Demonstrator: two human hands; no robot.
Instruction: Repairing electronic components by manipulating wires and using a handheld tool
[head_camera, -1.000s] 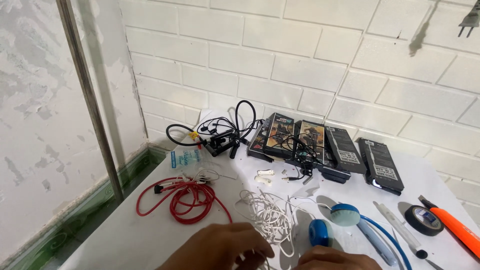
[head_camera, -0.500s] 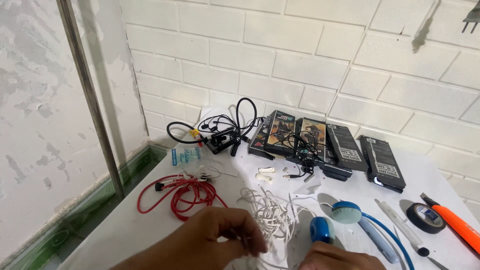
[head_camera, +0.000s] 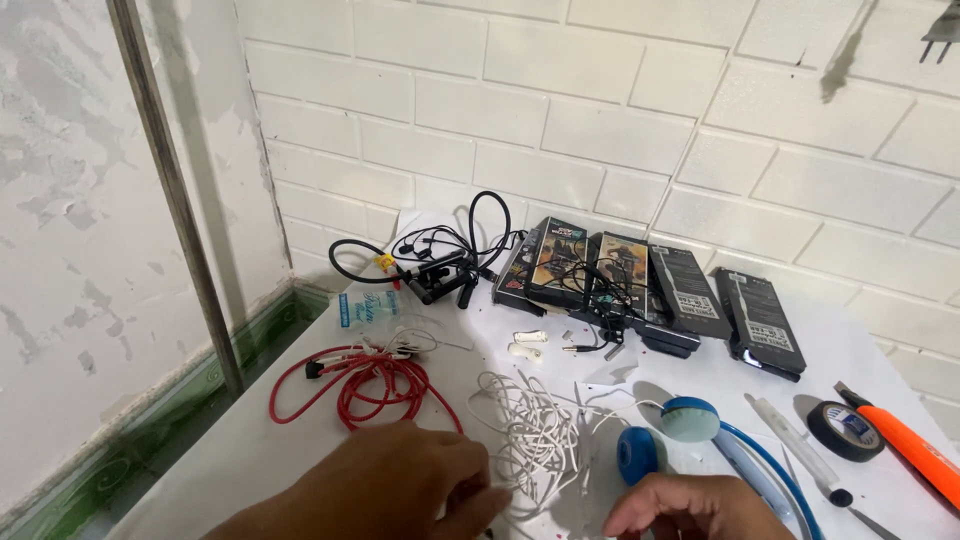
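White cable tangle (head_camera: 530, 440) between hands (touching)

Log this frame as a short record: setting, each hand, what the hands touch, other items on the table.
setting: white table in a corner of white brick wall
left hand: left hand low in view, palm down, fingertips on the tangled white cable
right hand: right hand at the bottom edge, beside the blue headphones; grip cannot be told
near left hand: coiled red cable
far side: black cables, row of dark boxes
right side: black tape roll, orange-handled tool
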